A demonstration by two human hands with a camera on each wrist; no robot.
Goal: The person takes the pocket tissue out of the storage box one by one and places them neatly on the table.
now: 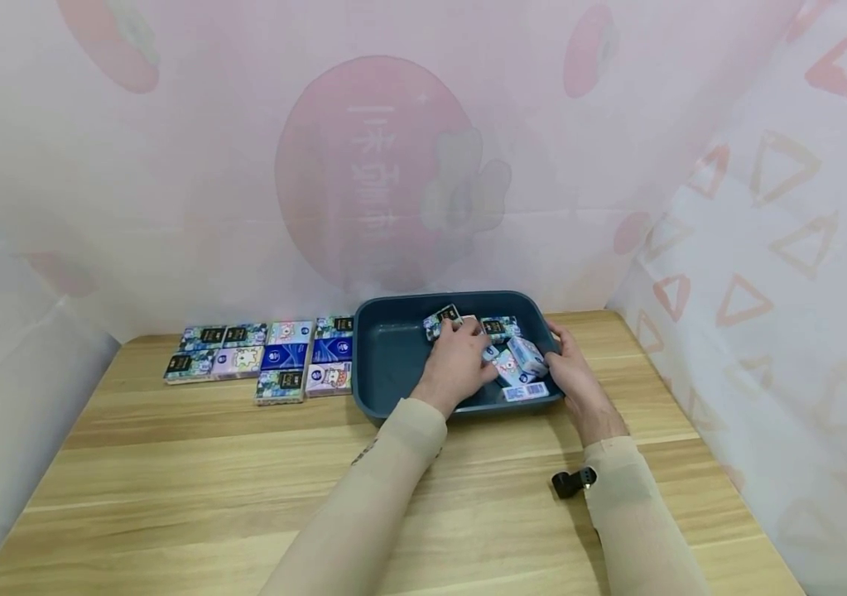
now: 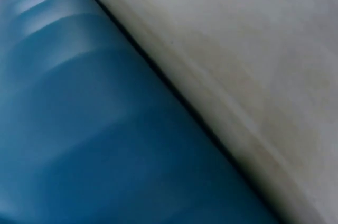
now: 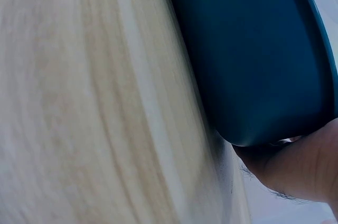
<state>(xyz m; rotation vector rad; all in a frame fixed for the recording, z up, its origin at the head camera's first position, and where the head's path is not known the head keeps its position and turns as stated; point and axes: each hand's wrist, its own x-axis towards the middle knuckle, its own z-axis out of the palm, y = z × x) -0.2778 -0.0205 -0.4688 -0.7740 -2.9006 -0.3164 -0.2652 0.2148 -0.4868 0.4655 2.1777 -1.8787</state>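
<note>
A dark teal plastic bin (image 1: 393,377) stands at the back of the table with several small pocket tissue packs in its right half. My left hand (image 1: 456,360) reaches down into it, fingers spread over the packs. Its fingertips touch a black-labelled pack (image 1: 438,323) that lies tilted; what is under the palm is hidden, and I cannot tell whether the fingers hold a pack. My right hand (image 1: 575,372) grips the bin's right end, beside a light blue pack (image 1: 527,356). In the right wrist view, the right hand (image 3: 301,166) shows at the bin's corner (image 3: 253,76).
Left of the bin, several tissue packs (image 1: 285,356) lie flat in close rows, some black-labelled, some deep blue, some pastel. A pale printed curtain (image 1: 244,248) hangs right behind the table (image 1: 170,480). A black strap end (image 1: 572,482) sticks out from the right sleeve.
</note>
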